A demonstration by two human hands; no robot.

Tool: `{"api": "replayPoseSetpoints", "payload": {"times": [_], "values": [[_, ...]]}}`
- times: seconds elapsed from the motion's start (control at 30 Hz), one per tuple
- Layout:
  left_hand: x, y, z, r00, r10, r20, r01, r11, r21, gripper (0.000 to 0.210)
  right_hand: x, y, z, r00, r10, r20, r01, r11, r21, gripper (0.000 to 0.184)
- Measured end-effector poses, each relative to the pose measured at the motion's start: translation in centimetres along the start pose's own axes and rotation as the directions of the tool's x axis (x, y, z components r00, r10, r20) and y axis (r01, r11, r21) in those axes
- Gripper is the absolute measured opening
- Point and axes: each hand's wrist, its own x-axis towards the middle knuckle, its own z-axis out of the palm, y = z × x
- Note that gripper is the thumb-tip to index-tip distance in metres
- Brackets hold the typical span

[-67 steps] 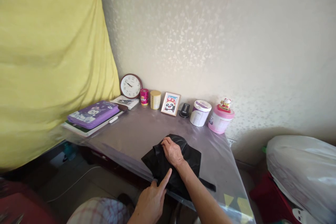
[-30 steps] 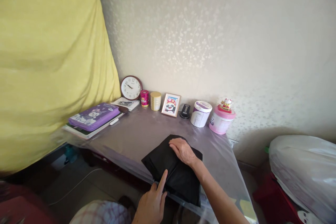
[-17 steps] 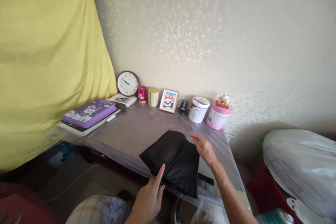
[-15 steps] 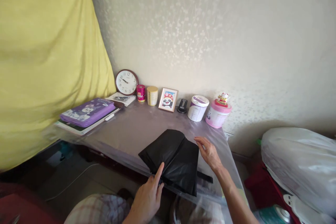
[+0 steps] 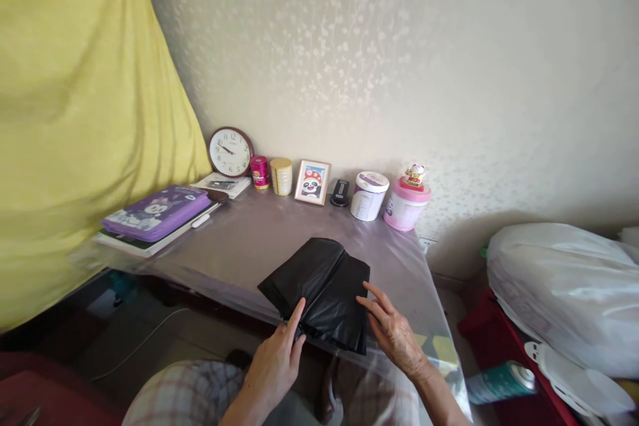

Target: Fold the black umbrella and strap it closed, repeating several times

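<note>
A black folding umbrella (image 5: pixel 319 289), its fabric panels fanned out and loose, lies over the front edge of the desk. My left hand (image 5: pixel 273 363) is closed around its near end, the index finger stretched along the fabric; what sits inside the grip is mostly hidden. On the other side, my right hand (image 5: pixel 392 329) is at the panel's right edge with fingers bent and apart. Its fingertips appear to touch the fabric there.
Along the wall stand a clock (image 5: pixel 231 152), a pink can (image 5: pixel 259 172), a panda picture frame (image 5: pixel 312 182), a white tub (image 5: pixel 369 196) and a pink tub (image 5: pixel 407 203). A purple case (image 5: pixel 157 213) lies left. Right of the desk are a spray can (image 5: pixel 504 383) and white bag (image 5: pixel 569 293).
My right hand has come down and inward to the umbrella's right edge. The dark strap seen at the right is now out of sight. My left hand keeps its hold, and the view has shifted slightly.
</note>
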Motion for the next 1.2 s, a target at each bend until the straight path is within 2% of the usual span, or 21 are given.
{"api": "replayPoseSetpoints", "payload": {"times": [0.33,0.47,0.63,0.8,0.97,1.2], "values": [[-0.1,0.2,-0.3,1.000,0.009,-0.016,-0.010,0.995,-0.101,0.055,0.4,0.4,0.6,0.998,-0.048,-0.040,0.048,0.999,-0.012,0.029],[-0.1,0.1,-0.8,0.999,0.017,-0.039,-0.026,0.974,-0.226,0.054,1.4,-0.2,0.5,0.995,-0.058,-0.080,0.061,0.997,0.036,0.026],[0.0,-0.1,-1.5,0.994,-0.063,0.088,0.101,0.843,-0.529,0.062,4.5,-1.6,-0.1,0.979,-0.108,-0.171,0.125,0.987,0.096,0.023],[0.4,-0.4,-1.6,0.990,-0.071,0.125,0.137,0.736,-0.663,0.064,8.6,-2.9,0.0,0.967,-0.157,-0.203,0.184,0.976,0.119,0.020],[0.7,-1.0,-1.6,0.987,-0.038,0.155,0.134,0.722,-0.679,0.064,12.0,-3.4,1.7,0.960,-0.196,-0.202,0.220,0.970,0.104,0.021],[0.7,-1.2,-1.1,0.979,-0.100,0.177,0.181,0.829,-0.529,0.065,15.4,-4.5,4.9,0.961,-0.217,-0.174,0.227,0.973,0.041,0.023]]}}
